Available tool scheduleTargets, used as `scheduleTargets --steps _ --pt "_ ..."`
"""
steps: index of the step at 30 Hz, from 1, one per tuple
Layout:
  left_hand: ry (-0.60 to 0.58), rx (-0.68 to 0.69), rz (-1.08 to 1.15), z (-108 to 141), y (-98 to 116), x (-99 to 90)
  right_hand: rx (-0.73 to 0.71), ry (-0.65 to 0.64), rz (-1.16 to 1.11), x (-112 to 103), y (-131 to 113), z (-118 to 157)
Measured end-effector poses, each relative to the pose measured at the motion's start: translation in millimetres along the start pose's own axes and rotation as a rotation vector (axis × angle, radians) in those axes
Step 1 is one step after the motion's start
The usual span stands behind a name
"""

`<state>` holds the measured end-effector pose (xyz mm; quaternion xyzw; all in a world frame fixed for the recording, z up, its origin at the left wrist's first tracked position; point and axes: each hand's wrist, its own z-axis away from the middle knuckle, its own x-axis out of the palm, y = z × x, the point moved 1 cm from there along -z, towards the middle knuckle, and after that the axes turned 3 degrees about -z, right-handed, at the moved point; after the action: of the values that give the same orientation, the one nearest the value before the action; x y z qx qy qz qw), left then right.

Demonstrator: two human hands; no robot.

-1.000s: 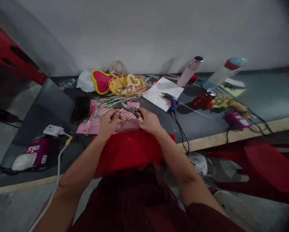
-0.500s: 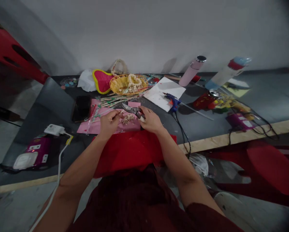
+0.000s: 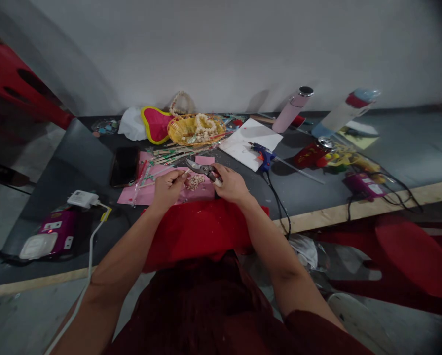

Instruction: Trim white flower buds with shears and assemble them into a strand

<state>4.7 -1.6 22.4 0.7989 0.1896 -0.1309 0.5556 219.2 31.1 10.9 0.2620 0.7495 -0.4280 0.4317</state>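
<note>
My right hand (image 3: pixel 231 183) is closed round the handles of pruning shears (image 3: pixel 202 168), whose blades point left above a pink sheet (image 3: pixel 158 193). My left hand (image 3: pixel 170 187) is closed in a pinch near the blades; what its fingertips hold, if anything, is too small to make out. Between the hands, a small pile of pale cut pieces (image 3: pixel 195 182) lies on the pink sheet. Thin sticks with green marks (image 3: pixel 172 156) lie just beyond. A yellow wicker basket (image 3: pixel 176 131) holding a pale beaded string (image 3: pixel 205 125) stands behind them.
A blue glue gun (image 3: pixel 264 155) rests by a white board (image 3: pixel 239 149), its cable hanging over the table edge. To the right stand a pink flask (image 3: pixel 292 111), a red can (image 3: pixel 312 154) and a bottle (image 3: pixel 341 116). A phone (image 3: pixel 125 166) and a purple device (image 3: pixel 58 229) lie left.
My left fingers have shifted very slightly, and the pale sliver seen at their tips before is harder to see. The shears stay in my right hand in nearly the same place.
</note>
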Motion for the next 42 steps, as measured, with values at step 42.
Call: scheduleTargets --steps 42 --pt "-0.031 0.023 -0.080 1 -2 3.1 0.010 -0.031 -0.033 1 -6 1"
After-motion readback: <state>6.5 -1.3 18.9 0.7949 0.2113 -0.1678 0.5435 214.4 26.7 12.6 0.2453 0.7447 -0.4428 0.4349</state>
